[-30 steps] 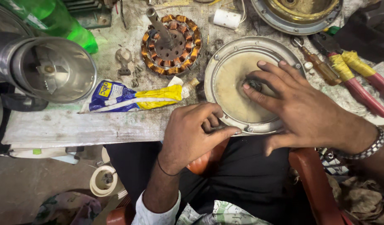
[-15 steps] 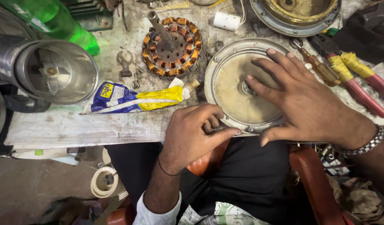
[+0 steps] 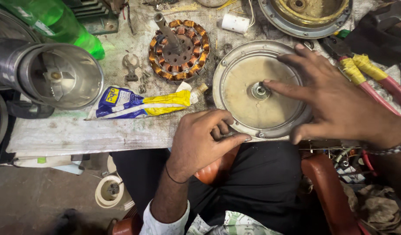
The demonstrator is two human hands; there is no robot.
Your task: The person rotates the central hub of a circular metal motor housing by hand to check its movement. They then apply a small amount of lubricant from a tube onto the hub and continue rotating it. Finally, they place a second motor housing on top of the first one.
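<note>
Going left to right: a shiny steel blender jar (image 3: 56,76) lies on its side at the far left of the bench (image 3: 69,132), mouth toward us, with a green plastic bottle (image 3: 56,21) at its 12 o'clock. Next over is a crumpled blue and yellow glue tube (image 3: 141,104), nozzle pointing to 3 o'clock, and at its 1 o'clock a copper-wound motor stator (image 3: 179,50) with its shaft sticking up. The left hand (image 3: 202,139) sits at the bench's near edge, fingers curled together against the rim of the round grey metal motor cover plate (image 3: 259,91), maybe pinching something tiny, can't tell. The plate lies flat, face up, so its axis runs straight up through the centre bearing; being round, it has no real long side. The right hand (image 3: 340,104) is spread over it, fingers apart, index tip touching the hub. My worry: the plate overhangs the near edge at 6 o'clock, so a hard push could tip it into the lap. The red and yellow handled pliers (image 3: 370,78) at 3 o'clock sit right under that wrist and could get knocked.
</note>
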